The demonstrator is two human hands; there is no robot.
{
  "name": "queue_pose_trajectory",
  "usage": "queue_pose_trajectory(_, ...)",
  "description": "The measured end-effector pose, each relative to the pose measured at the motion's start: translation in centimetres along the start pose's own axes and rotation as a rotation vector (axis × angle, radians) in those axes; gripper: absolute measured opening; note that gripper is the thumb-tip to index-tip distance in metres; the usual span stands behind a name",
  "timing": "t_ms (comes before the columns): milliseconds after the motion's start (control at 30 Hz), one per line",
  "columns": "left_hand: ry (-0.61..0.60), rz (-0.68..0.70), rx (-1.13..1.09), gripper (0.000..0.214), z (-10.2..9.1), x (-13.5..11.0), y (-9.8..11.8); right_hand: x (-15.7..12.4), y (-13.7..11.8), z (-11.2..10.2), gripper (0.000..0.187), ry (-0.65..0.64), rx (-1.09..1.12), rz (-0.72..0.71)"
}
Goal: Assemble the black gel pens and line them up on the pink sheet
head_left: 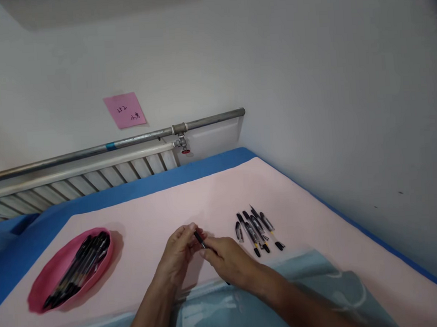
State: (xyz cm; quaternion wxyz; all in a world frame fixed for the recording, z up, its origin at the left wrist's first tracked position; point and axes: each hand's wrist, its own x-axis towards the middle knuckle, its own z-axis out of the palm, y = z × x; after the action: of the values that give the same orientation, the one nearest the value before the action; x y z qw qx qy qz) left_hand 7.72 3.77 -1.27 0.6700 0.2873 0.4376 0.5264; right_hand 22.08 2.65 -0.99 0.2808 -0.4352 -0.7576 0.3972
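At lower centre, above a teal cloth (322,285), the left hand (178,257) and right hand (230,261) meet, each grip pinching one black pen (199,239) over the pink-covered bench (162,211). Loose pens (257,230) lie just to the right. A pink tray (49,272) of pens sits at lower left, and a pink note (124,110) hangs at upper left.

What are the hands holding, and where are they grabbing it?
A black pen. The left hand pinches its upper end; the right hand grips its lower part.
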Motion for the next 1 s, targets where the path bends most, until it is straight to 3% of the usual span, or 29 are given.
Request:
queue_pose_trajectory(133,-0.051,0.037,-0.026,0.016,-0.3,0.1,0.0,0.0,-0.1,0.1,0.019,-0.041,0.040,0.076)
queue_pose_trajectory(233,-0.099,-0.009,-0.042,0.023,-0.5,0.1,0.0,0.1,-0.2,0.1,0.018,-0.024,0.078,0.107)
queue_pose_trajectory(367,-0.057,-0.004,-0.007,0.020,-0.6,0.1,-0.1,0.0,-0.5,0.1,0.016,-0.007,0.083,0.075)
queue_pose_trajectory(500,-0.094,0.027,0.038,0.012,-0.5,0.1,0.2,0.0,-0.6,0.0,0.018,-0.021,0.128,0.085)
queue_pose_trajectory(600,-0.108,0.010,-0.003,0.021,-0.4,0.1,0.3,0.1,-0.6,-0.1,0.019,-0.023,0.135,0.121)
queue_pose_trajectory(667,-0.078,-0.009,-0.019,0.027,-0.2,0.1,0.1,0.1,-0.5,0.0,0.017,-0.019,0.115,0.116)
queue_pose_trajectory(767,-0.032,0.017,-0.010,0.019,0.0,0.1,-0.2,0.1,-0.5,0.1,0.018,-0.025,0.094,0.089)
queue_pose_trajectory(1000,-0.104,-0.009,-0.048,0.016,-0.3,0.0,0.3,-0.1,-1.4,-0.3,0.023,-0.082,0.314,0.205)
